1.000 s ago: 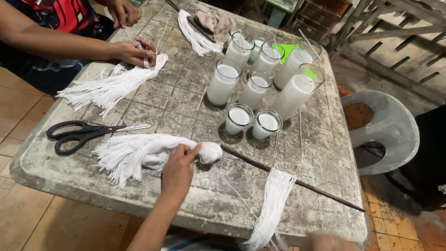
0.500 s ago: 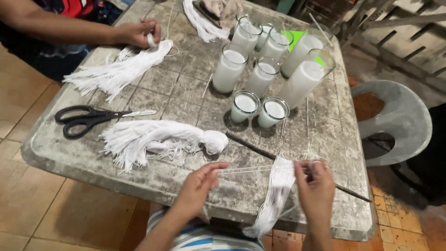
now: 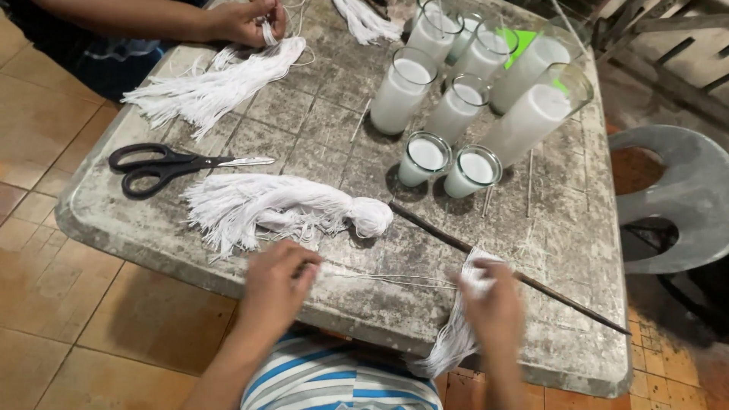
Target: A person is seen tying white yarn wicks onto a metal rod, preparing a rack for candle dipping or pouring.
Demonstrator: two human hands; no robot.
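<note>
My left hand (image 3: 275,282) pinches one end of a thin white string (image 3: 387,278) at the table's near edge. My right hand (image 3: 495,302) grips a hanging bundle of white strings (image 3: 454,342) that droops over the edge, and the single string stretches taut between the two hands. A tied tassel of white strings (image 3: 281,209) lies just beyond my left hand. A thin dark stick (image 3: 448,239) runs diagonally past my right hand.
Black scissors (image 3: 163,164) lie at the left of the worn grey table (image 3: 577,250). Several glasses of white wax (image 3: 471,99) stand at the back. Another person's hands (image 3: 247,19) work a second white bundle (image 3: 209,89) at the far left. A grey chair (image 3: 676,190) stands to the right.
My left hand left the tied tassel and came to the near edge. Both hands now draw one string sideways out of the hanging bundle, and have moved slightly apart.
</note>
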